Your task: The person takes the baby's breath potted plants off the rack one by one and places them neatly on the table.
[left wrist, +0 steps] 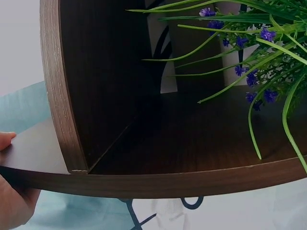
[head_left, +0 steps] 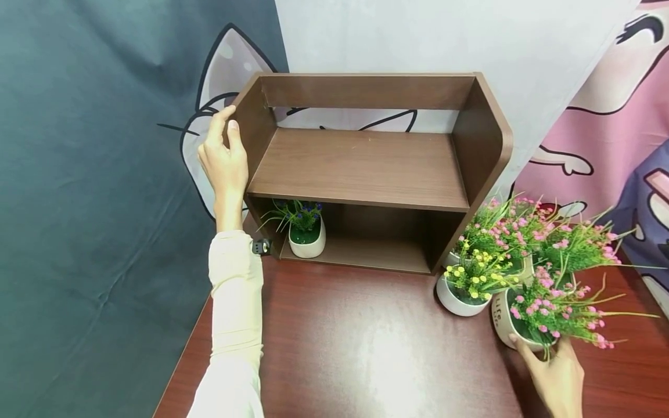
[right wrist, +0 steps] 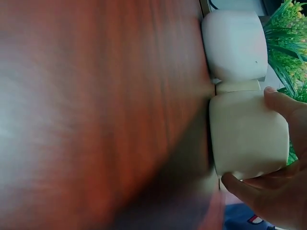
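My left hand (head_left: pixel 225 154) grips the left side panel of a brown wooden shelf (head_left: pixel 360 165), high up near its edge. In the left wrist view the thumb (left wrist: pixel 6 140) lies on the panel's inner face, with the fingers on the other side. My right hand (head_left: pixel 556 374) holds a white pot with pink artificial flowers (head_left: pixel 554 310) and "Life" lettering. In the right wrist view thumb and fingers span this pot (right wrist: pixel 249 134), which stands at table level. Next to it is a white pot with yellow flowers (head_left: pixel 462 299).
On the shelf's lower level, at the left, sits a potted plant with purple flowers (head_left: pixel 307 238). More potted pink flowers (head_left: pixel 522 226) crowd the table between the shelf and the right wall cloth. The reddish-brown table (head_left: pixel 334 331) extends in front of the shelf.
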### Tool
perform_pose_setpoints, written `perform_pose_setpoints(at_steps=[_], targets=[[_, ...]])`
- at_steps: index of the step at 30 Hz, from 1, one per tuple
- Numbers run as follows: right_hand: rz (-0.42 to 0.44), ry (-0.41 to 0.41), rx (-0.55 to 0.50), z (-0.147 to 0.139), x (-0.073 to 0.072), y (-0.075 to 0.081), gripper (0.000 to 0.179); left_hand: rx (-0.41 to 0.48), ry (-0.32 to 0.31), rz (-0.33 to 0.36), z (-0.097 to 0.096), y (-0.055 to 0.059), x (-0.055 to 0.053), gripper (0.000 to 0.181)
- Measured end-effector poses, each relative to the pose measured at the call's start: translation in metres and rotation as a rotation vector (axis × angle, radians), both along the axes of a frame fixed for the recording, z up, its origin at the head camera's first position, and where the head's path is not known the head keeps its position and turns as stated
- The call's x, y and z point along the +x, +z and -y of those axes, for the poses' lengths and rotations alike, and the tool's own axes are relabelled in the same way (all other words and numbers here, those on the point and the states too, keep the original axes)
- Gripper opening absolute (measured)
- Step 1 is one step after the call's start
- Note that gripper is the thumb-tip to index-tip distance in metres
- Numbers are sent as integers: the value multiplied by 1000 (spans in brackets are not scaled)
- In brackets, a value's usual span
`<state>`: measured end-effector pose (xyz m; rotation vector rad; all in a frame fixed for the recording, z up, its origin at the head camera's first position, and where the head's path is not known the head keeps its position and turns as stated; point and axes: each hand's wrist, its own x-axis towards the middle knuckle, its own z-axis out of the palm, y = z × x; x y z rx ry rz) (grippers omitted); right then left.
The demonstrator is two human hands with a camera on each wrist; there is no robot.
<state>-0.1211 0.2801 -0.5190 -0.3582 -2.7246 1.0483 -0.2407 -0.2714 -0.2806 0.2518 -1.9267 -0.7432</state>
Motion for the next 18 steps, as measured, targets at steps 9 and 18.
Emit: perform_pose_setpoints(at_steps=[9, 18], targets=[[0, 79, -47, 4, -10, -3, 76, -15, -12, 5, -3, 0, 2, 27], [15, 330, -231, -34, -16, -6, 58, -35, -4, 2, -4, 1, 6, 28]])
